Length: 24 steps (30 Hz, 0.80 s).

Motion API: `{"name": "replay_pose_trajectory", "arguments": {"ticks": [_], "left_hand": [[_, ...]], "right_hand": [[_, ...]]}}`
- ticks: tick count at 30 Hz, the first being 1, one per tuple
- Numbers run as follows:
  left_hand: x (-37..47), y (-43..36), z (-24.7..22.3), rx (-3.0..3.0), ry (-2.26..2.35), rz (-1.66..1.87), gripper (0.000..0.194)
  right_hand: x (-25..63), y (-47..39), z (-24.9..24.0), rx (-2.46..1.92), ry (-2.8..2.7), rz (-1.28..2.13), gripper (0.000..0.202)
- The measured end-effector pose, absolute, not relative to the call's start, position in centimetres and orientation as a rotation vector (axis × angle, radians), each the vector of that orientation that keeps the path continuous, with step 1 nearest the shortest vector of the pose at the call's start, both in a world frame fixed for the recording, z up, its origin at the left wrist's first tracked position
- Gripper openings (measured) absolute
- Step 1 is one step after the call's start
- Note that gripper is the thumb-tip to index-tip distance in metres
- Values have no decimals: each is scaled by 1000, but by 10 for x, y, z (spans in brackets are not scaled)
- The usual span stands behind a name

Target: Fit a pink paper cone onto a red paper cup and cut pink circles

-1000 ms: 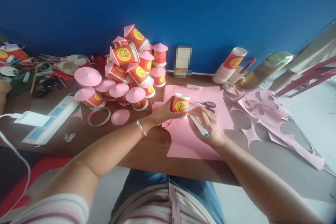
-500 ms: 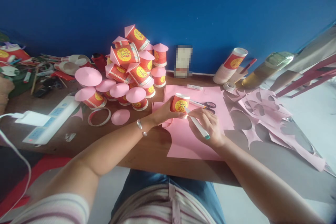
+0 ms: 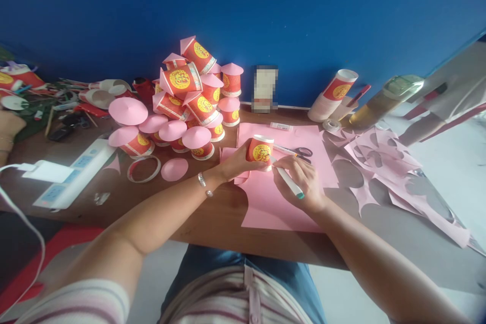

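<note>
My left hand (image 3: pixel 240 162) is wrapped round a red paper cup (image 3: pixel 260 149) with a yellow round print, held above pink paper sheets. In my right hand (image 3: pixel 299 179) is a white marker (image 3: pixel 287 180) with a green end, its tip at the cup's lower right side. Black-handled scissors (image 3: pixel 305 152) and an orange-and-white pen (image 3: pixel 284 150) lie just behind my right hand. A glue stick (image 3: pixel 281 126) rests at the back of the pink paper (image 3: pixel 281 212). To the left, red cups with pink cone tops (image 3: pixel 196 137) are piled up.
A white power strip (image 3: pixel 74 174), a tape ring (image 3: pixel 144 169) and a pink disc (image 3: pixel 174 169) are at left. Stacked cups (image 3: pixel 330 98), a bottle (image 3: pixel 387 98) and pink scraps (image 3: pixel 383 152) are at right. Another person's hand (image 3: pixel 10 129) shows at the far left edge.
The other person's hand at the far left has moved further into view. Grey cloth at the upper right has shifted. My hands hold nearly the same pose, the marker only slightly moved.
</note>
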State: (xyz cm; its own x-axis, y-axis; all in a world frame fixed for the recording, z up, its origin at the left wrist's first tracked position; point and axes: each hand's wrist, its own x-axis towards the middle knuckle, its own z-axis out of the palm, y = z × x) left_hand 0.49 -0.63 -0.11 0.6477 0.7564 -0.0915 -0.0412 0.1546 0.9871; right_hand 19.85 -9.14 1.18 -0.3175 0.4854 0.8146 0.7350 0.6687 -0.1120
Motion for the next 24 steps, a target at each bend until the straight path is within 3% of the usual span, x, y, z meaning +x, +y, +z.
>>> {"name": "replay_pose_trajectory", "arguments": {"ticks": [17, 24], "left_hand": [[5, -5, -9, 1270, 662, 641, 75], [4, -4, -10, 1300, 674, 649, 74]], "right_hand": [[198, -93, 13, -886, -2069, -321, 30], [195, -93, 15, -891, -2029, -327, 18]]}}
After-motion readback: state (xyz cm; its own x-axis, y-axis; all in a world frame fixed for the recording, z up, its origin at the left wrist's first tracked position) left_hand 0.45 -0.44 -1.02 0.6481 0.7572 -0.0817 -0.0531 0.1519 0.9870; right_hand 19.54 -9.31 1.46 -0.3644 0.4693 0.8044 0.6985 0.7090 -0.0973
